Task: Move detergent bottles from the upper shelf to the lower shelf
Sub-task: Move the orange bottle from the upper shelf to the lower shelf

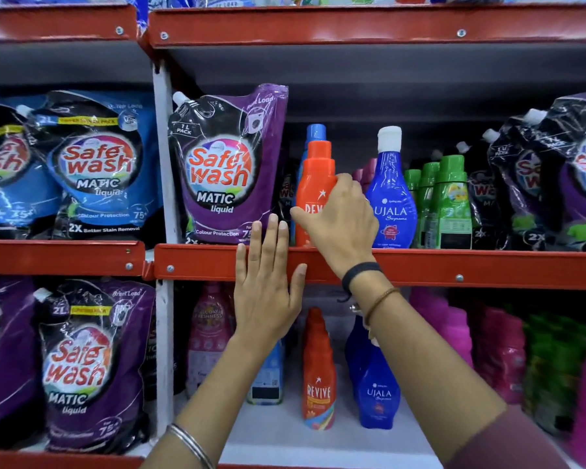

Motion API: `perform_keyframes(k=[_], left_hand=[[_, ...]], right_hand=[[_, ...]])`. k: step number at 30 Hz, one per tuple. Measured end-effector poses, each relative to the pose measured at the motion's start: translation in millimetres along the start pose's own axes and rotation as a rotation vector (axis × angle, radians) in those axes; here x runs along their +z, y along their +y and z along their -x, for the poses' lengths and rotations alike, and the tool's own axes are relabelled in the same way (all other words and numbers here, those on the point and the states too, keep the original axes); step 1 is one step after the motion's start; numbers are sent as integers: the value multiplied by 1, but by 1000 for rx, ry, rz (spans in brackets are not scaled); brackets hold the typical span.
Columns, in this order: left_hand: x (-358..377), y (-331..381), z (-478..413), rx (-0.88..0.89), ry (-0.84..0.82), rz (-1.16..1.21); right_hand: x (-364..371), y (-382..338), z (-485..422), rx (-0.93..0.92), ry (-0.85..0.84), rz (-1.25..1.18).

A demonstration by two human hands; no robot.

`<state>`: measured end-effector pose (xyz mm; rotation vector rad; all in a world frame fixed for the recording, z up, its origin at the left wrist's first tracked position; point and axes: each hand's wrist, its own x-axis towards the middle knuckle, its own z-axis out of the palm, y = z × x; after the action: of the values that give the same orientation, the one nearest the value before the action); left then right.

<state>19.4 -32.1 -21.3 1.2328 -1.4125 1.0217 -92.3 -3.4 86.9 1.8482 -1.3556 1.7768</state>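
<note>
An orange Revive bottle (315,184) stands on the upper shelf (454,267), and my right hand (339,220) is wrapped around its middle. To its right stand a blue Ujala bottle (391,191) and green bottles (450,201). My left hand (266,289) lies flat with fingers spread against the red front edge of the upper shelf, holding nothing. On the lower shelf (285,431) stand another orange Revive bottle (318,370), a blue Ujala bottle (378,390) and a pink bottle (208,336).
Purple Safewash pouches (224,164) fill the upper shelf's left side and right end. Blue pouches (92,164) and purple pouches (78,363) fill the left bay. Pink bottles (454,326) and green bottles (555,363) crowd the lower shelf's right. A white upright post (164,157) divides the bays.
</note>
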Motion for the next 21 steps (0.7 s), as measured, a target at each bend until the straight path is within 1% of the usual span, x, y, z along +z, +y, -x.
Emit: perform_keyframes(k=[5,7,9,12,16,21], left_hand=[[1,-1,1,14,4,-19],[1,-1,1,21,7,-32],[1,-1,2,28,11,-52],[1,0,2,37,16,-62],[0,0,2,58,19,-68],[2,9,3,98,17,-41]], right_hand=[[-17,5,3,26,135,-258],[-30,7,1,39,184,-320],[-42,11,4,53,200,-346],[-57,22,18,82,162,-367],[-68,43,47,99,36,-423],[-67,67,94,95,-113,-431]])
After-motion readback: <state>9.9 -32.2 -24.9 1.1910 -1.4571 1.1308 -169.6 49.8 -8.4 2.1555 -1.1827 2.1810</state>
